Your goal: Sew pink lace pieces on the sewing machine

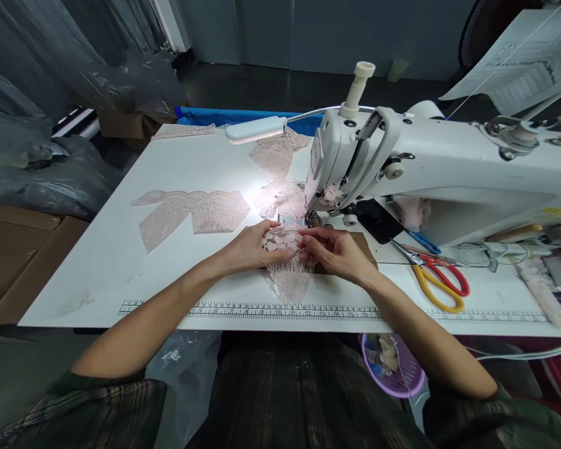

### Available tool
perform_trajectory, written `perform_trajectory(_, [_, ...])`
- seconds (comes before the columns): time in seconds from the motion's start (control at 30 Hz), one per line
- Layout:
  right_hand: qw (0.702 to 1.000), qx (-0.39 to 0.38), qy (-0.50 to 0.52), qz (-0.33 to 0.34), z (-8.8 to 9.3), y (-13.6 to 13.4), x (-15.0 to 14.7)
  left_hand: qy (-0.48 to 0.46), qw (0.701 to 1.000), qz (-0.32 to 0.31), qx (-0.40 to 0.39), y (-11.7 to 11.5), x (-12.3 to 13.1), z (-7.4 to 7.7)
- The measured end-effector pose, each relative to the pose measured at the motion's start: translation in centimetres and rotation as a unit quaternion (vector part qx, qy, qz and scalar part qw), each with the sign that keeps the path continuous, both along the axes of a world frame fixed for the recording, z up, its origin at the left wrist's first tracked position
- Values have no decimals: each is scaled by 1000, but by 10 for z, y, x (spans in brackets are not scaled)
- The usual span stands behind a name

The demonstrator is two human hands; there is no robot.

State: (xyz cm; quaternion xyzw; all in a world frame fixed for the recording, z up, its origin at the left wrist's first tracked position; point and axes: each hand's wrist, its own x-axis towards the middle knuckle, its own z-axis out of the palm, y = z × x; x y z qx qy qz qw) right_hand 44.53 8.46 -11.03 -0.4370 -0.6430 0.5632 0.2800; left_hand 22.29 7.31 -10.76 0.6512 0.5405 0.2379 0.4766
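Observation:
A pale pink lace piece point(288, 279) lies in front of the sewing machine's point(330, 153) needle area, its pointed end toward the table's front edge. My left hand point(257, 246) grips its left side, thumb on top of the lace. From the right, my right hand point(334, 249) pinches the lace edge between thumb and fingers, close to the presser foot point(312, 219). More lace point(280, 198) lies just behind the foot under the lamp's bright light. Beneath my right hand is a brown board point(362, 246).
Lace pieces point(219, 211) lie on the left of the white table point(98, 262). A lamp point(256, 130) hangs behind the needle. Yellow-and-red-handled scissors point(439, 284) and a dark phone-like slab point(378, 219) lie right. A printed ruler point(262, 310) runs along the front; a purple basket point(406, 380) sits below.

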Motion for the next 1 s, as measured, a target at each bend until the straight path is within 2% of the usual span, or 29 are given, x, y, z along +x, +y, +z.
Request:
perform_trajectory(0.07, [989, 108, -103, -4, -5, 6, 14, 30, 999, -10, 10, 1, -2, 2])
perform_trajectory(0.13, [958, 213, -192, -4, -10, 11, 26, 49, 999, -13, 16, 1, -5, 5])
perform_trajectory(0.27, [900, 357, -243, 54, -17, 14, 35, 77, 997, -8, 10, 3, -12, 14])
perform_trajectory(0.4, [864, 421, -253, 112, -25, 13, 31, 90, 995, -33, 1, 6, -18, 17])
perform_trajectory(0.6, [820, 451, -333, 116, -30, 10, 22, 93, 995, -39, -2, 8, -21, 13])
perform_trajectory(0.77, [819, 425, -360, 138, -21, 16, 18, 95, 995, -8, 8, 7, -15, 12])
perform_trajectory(0.87, [844, 398, -330, 142, -18, 24, 22, 107, 994, 13, 2, 8, -13, 12])
perform_trajectory(1.0, [877, 389, -259, 113, -27, 28, 32, 73, 997, 13, -14, 9, -13, 9])
